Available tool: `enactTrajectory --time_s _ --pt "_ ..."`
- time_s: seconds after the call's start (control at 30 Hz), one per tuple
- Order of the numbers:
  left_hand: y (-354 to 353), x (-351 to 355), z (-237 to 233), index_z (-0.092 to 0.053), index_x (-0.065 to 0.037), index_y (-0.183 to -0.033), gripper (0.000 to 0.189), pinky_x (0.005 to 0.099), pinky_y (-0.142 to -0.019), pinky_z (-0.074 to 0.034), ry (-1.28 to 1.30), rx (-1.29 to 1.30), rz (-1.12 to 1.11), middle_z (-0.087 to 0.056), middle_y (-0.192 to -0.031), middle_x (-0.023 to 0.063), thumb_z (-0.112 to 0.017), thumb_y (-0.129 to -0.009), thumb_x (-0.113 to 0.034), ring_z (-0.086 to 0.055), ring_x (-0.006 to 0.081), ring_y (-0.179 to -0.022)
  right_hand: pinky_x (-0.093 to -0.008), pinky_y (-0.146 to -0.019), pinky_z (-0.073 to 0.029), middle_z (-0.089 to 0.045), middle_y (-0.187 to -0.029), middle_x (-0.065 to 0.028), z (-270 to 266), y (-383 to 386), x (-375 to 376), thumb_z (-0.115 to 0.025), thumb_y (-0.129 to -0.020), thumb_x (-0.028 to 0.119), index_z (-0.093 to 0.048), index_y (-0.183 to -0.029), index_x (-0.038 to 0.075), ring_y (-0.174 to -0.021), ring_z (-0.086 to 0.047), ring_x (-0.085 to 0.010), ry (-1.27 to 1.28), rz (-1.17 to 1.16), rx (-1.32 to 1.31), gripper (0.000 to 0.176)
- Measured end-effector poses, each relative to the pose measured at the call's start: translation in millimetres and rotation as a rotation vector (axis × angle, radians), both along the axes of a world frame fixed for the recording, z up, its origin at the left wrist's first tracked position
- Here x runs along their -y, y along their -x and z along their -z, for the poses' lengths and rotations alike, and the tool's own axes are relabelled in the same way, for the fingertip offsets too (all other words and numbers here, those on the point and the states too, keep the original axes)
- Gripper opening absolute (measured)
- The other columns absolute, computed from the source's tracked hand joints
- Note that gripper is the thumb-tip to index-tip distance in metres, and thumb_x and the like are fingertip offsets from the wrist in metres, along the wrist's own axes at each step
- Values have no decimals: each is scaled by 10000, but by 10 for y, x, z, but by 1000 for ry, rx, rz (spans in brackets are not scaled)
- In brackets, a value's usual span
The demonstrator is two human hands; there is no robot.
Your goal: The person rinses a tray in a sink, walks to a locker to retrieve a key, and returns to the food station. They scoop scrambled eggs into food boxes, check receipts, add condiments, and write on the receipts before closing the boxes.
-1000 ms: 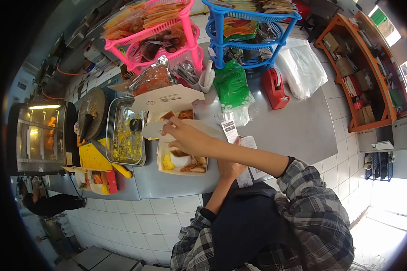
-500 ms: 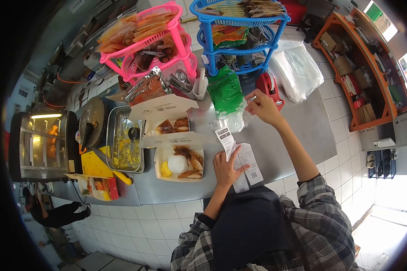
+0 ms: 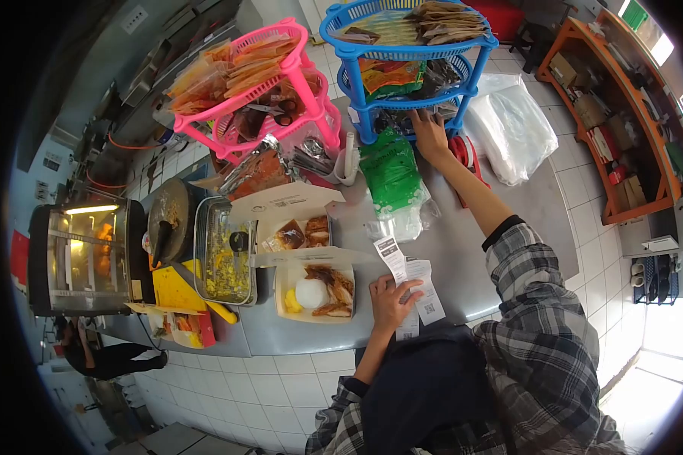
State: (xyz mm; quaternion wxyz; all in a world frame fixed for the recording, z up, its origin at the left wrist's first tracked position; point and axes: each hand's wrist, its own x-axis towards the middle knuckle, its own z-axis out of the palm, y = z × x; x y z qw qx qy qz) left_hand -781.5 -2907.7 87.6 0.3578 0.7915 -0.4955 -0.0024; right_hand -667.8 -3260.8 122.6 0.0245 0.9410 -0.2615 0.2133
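The left hand [image 3: 392, 305] lies over the receipts [image 3: 428, 293] on the bench [image 3: 517, 246], with fingers bent and thumb out. The right hand [image 3: 431, 140] is far forward of it, its fingers inside the bottom tier of the blue rack [image 3: 367, 117], among dark packets [image 3: 391, 121]. Whether either hand grips something, I cannot tell from this view. The packets look light, soft and a little slippery; a corner is the good place to pinch. The receipts are thin and should bend or tear easily, so flat fingers near an edge suit them. The green bag [image 3: 395, 174], between the hands and to their left, seems limp too.
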Motion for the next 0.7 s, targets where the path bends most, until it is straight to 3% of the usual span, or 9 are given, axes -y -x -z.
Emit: enactTrajectory --time_s 0.13,0.23,0.33,0.47,0.57,0.7 --pt "-15 -2 32 -698 -249 -931 245 352 -804 -309 25 -66 54 -683 -934 -20 -731 -707 -340 -489 185 -920 -481 -991 -353 -515 -1202 -162 -3 -19 55 -542 -784 75 -449 -1258 113 -1127 -511 -307 160 -65 -12 484" --pt "-3 -4 34 -709 -257 -918 224 344 -800 -306 17 -78 37 -690 -915 -33 -731 -708 -330 -491 172 -914 -457 -995 -371 -527 -1180 -151 -40 79 152 -530 -800 110 -463 -1257 135 -1134 -504 -292 367 23 -104 463" --pt "-5 2 41 -706 -260 -923 235 341 -798 -307 21 -58 34 -686 -924 -46 -732 -704 -340 -492 167 -909 -386 -945 -435 -534 -1152 -133 -86 185 338 -529 -782 85 -478 -1256 174 -1096 -519 -288 405 -59 -153 485" --pt "2 -8 27 -705 -271 -920 233 335 -795 -308 6 -58 27 -682 -932 -59 -729 -704 -356 -492 165 -905 -348 -904 -462 -540 -1115 -115 -186 272 358 -536 -768 78 -513 -1188 128 -1089 -522 -267 284 -141 -74 423" --pt "-7 -4 39 -706 -276 -916 229 331 -791 -308 0 -60 28 -681 -930 -65 -727 -705 -363 -492 163 -902 -333 -847 -475 -536 -1022 -89 -284 410 219 -535 -757 75 -547 -1080 85 -1020 -539 -252 351 -340 33 323" --pt "-9 -1 42 -706 -278 -913 227 326 -782 -311 9 -56 28 -683 -911 -70 -728 -704 -364 -494 156 -899 -359 -755 -467 -492 -900 -83 -620 607 -206 -564 -703 12 -559 -920 46 -868 -521 -271 125 -489 279 220"
